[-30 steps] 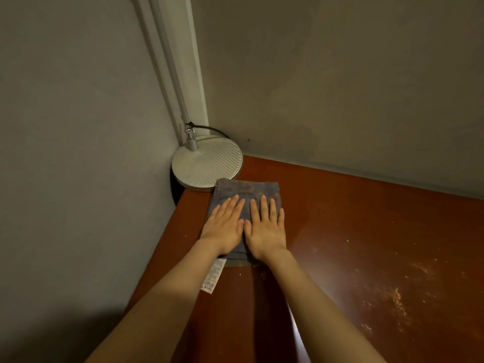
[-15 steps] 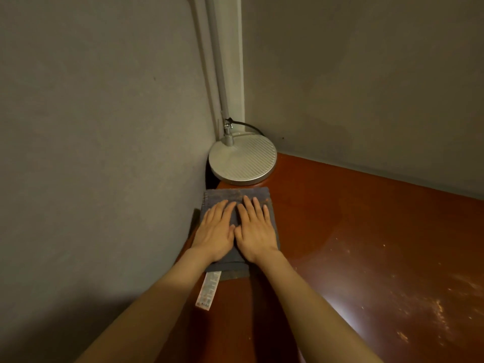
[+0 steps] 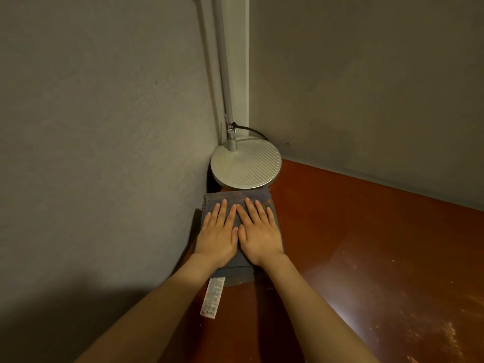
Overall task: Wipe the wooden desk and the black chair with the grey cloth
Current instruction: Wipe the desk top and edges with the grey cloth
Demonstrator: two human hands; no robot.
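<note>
A folded grey cloth (image 3: 237, 197) lies flat on the reddish-brown wooden desk (image 3: 366, 258), at its far left corner against the wall. My left hand (image 3: 217, 237) and my right hand (image 3: 259, 234) press down on it side by side, fingers straight and pointing away from me. A white care label (image 3: 212, 297) trails from the cloth's near edge. The cloth's far edge touches the lamp base. No black chair is in view.
A round silver lamp base (image 3: 246, 163) with a ribbed top stands in the corner; its pole (image 3: 224, 61) rises along the wall and a black cable leaves at the back. Grey walls bound the desk on the left and behind. Pale dusty specks (image 3: 432, 323) mark the desk's right part.
Both hands have slid the cloth leftward and toward the wall, until it sits against the lamp base and the left wall. The hands stay flat on it.
</note>
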